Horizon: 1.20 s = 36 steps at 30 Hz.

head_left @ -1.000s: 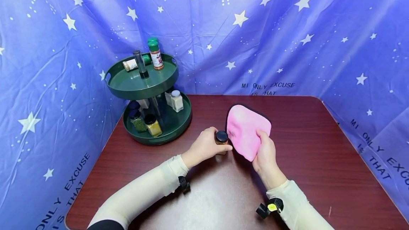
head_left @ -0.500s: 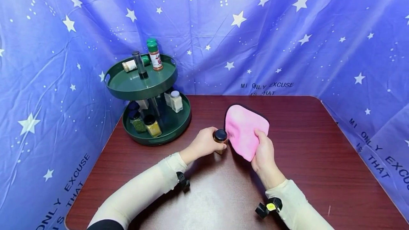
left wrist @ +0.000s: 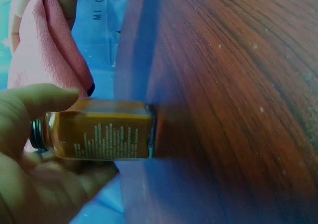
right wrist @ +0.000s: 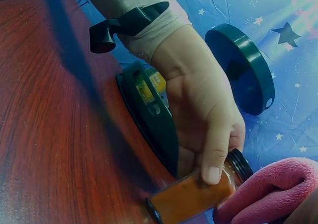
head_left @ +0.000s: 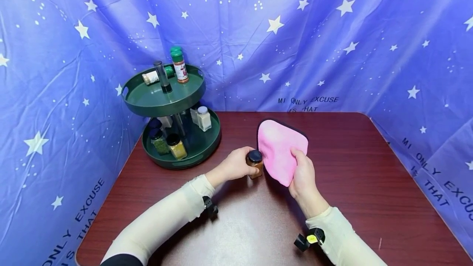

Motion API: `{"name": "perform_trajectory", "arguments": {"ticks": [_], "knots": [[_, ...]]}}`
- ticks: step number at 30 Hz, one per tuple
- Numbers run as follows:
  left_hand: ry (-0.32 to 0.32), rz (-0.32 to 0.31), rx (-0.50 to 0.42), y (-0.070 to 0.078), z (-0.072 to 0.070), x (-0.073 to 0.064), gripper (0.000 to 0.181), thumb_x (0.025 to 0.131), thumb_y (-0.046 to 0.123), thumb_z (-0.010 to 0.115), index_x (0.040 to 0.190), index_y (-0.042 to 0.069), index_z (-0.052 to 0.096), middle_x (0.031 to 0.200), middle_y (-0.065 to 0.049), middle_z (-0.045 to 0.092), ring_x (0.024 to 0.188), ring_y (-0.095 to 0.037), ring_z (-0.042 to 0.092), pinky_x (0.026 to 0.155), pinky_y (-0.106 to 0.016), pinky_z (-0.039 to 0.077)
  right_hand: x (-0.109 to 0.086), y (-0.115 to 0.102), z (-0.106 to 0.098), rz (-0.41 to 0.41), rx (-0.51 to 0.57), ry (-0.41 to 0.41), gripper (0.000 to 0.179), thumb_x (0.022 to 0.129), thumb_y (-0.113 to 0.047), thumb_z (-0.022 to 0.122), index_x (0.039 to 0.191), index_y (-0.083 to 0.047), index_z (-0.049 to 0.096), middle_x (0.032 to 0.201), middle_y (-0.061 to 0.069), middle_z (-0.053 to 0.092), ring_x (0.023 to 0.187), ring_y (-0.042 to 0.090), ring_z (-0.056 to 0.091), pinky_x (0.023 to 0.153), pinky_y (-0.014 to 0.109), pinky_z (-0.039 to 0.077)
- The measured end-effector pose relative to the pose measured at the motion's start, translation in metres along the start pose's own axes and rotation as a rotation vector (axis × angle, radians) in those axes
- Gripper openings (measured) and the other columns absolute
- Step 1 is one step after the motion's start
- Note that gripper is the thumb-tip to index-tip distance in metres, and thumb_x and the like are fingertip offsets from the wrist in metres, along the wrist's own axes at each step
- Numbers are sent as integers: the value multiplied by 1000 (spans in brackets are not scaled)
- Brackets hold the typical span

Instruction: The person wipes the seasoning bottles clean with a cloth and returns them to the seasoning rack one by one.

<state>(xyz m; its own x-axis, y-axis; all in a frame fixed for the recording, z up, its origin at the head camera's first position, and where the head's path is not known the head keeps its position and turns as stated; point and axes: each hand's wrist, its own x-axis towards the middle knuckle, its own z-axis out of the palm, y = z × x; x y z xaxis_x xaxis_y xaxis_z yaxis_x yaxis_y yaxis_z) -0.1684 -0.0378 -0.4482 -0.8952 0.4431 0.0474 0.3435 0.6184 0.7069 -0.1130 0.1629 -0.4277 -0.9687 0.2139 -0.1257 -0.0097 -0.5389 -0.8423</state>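
My left hand [head_left: 236, 164] grips a glass spice jar [head_left: 258, 169] with a black lid. Orange-brown powder fills the jar, and small pale print runs over its side [left wrist: 109, 137] in the left wrist view. The thumb [right wrist: 215, 157] lies along the jar's near side, just under the lid. My right hand [head_left: 304, 177] pinches a pink cloth [head_left: 279, 149] with a black edge, thumb on its front. The cloth hangs right beside the jar, its left edge at the lid. Most of the right hand's fingers are hidden behind the cloth.
A dark green two-tier round rack [head_left: 162, 106] stands at the table's back left. Its upper tier bears green-capped shakers [head_left: 180, 69], one lying down; several spice jars [head_left: 177, 147] stand on the lower tier. A blue star-patterned curtain [head_left: 236, 32] closes in the dark red table [head_left: 351, 155].
The right hand and cloth have shifted slightly left. My left thumb has drawn back across the jar, so more of the jar's front shows. The rack's contents have stayed put.
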Motion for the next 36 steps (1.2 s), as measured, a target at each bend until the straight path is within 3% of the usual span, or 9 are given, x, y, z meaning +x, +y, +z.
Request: {"name": "perform_trajectory", "arguments": {"ticks": [4,10,16,24,30,32,36], "knots": [[37,-42,43,-1,1,-4,56,74,36,92,113,7,64,101,-3,72,91,-16,66,84,-31,53,0,-1,1,-27,-13,5,17,106,-15,45,101,-9,59,84,-2,72,77,10,70,70,27,58],[80,-25,55,0,-1,-7,40,78,28,89,103,8,65,90,0,69,80,-15,61,73,-28,51,1,-1,3,-13,2,-32,19,107,-15,43,99,-10,60,83,-1,72,76,10,70,68,27,59],[66,-17,46,1,-2,-6,36,79,26,89,102,9,68,88,1,71,79,-12,61,72,-26,51,0,2,7,20,18,-81,20,108,-15,42,98,-9,59,82,-1,71,74,11,71,66,29,59],[32,0,59,1,-1,-4,31,79,28,88,98,11,69,81,6,69,72,-9,60,66,-23,49,7,13,3,108,-31,-100,16,108,-20,43,104,-10,55,83,-2,71,75,11,70,66,31,60],[39,22,79,-1,-1,-3,33,78,31,90,99,13,71,86,5,74,77,-7,63,71,-22,51,17,39,-7,248,-123,-69,12,106,-16,45,104,-7,52,80,-3,70,75,8,68,69,27,58],[40,24,87,-1,-1,-3,34,78,32,90,100,13,72,88,5,74,78,-7,64,72,-22,51,17,44,-7,245,-136,-63,12,106,-15,45,103,-6,53,79,-4,70,75,7,67,70,25,58],[29,19,77,-2,0,-1,32,77,32,90,96,15,72,86,7,73,77,-7,63,72,-22,51,10,38,-1,165,-134,-38,12,104,-14,48,99,-8,57,79,-5,69,74,6,65,70,23,56]]}}
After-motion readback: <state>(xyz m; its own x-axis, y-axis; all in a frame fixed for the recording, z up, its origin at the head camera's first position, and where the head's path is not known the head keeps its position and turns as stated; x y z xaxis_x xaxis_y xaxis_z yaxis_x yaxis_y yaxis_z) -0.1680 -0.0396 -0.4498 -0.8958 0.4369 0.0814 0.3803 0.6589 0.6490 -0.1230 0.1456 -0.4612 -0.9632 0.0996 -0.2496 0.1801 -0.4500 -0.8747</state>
